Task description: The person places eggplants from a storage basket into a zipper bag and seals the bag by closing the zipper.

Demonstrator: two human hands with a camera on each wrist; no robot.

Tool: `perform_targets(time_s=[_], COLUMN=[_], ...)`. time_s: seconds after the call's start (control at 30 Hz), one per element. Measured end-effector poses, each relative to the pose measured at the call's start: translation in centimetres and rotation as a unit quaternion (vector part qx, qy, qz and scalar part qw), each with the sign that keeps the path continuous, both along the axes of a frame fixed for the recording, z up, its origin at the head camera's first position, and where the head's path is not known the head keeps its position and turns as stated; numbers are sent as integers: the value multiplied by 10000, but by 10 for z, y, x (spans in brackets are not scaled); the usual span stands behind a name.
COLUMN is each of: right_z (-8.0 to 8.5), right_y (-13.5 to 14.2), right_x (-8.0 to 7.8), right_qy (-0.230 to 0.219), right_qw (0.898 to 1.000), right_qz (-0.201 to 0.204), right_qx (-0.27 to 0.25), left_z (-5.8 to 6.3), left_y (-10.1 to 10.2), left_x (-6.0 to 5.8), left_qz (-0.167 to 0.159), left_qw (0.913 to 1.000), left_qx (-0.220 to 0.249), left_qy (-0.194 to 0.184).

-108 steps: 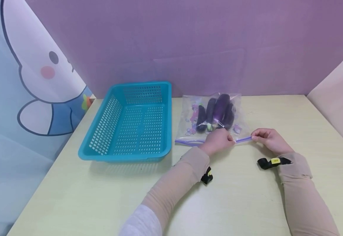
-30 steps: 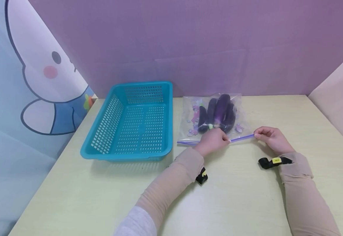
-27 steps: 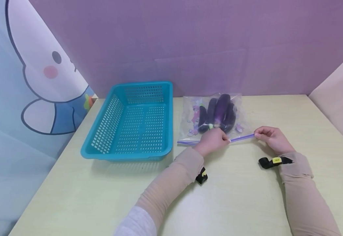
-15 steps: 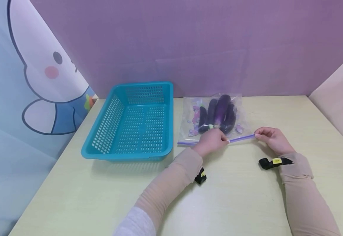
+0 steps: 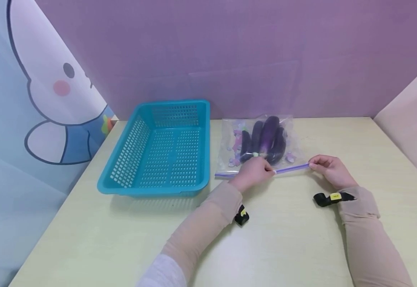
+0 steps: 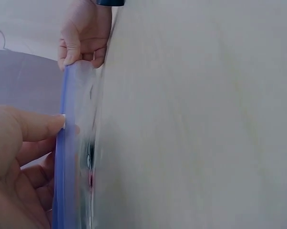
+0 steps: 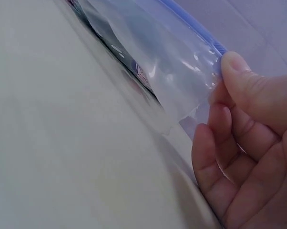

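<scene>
A clear slider zip bag with printed pink-purple figures lies flat, and several dark eggplants are inside it. Along its near edge runs a purple zip strip. My left hand pinches the small white slider between thumb and finger, part way along the strip. At the bag's right corner my right hand pinches the end of the strip; the right wrist view shows its thumb on the corner. My left hand covers part of the strip in the head view.
A blue-green plastic basket with slotted walls stands left of the bag, nothing in it. The pale wooden table stretches toward me. A purple cloth wall rises behind, and a printed blue cloth hangs at the left.
My left hand has slid leftward along the zip strip with the slider, and a longer stretch of strip shows between the hands. My right hand stays at the corner.
</scene>
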State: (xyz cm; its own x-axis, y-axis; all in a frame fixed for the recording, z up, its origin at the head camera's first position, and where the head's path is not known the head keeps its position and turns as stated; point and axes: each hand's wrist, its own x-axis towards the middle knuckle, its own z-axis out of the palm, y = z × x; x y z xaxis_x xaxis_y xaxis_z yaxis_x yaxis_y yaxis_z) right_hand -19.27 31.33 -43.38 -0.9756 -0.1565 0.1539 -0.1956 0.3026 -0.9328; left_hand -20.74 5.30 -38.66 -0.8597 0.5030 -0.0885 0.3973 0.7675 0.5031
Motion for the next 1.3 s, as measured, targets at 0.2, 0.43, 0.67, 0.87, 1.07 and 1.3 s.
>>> perform_targets(time_s=[0.2,0.43,0.67,0.87,1.07,1.3], right_z=[7,24,26,21,17,16], right_y=[-3,-28,-39,-37,-33,-31], right_x=[0,0,0,-2,-2,-1], right_qy=[-123,158,862,814,741,631], right_qw=[9975,9777,9714,9785,9870,9906], right_qz=[321,536,301,166,127,55], right_qx=[624,2023,2191,1886,1421,1215], left_z=[-3,-11,-10,-6,-4,-3], left_y=[-6,-10,-11,-13,-12,-13], left_x=[-4,-7,-4,0,3,3], left_qz=[29,17,33,-55,-118,-96], left_qw=[9999,9995,9972,9956,9928,9926], left_qx=[59,215,282,209,62,78], left_qy=[92,235,691,916,1187,1211])
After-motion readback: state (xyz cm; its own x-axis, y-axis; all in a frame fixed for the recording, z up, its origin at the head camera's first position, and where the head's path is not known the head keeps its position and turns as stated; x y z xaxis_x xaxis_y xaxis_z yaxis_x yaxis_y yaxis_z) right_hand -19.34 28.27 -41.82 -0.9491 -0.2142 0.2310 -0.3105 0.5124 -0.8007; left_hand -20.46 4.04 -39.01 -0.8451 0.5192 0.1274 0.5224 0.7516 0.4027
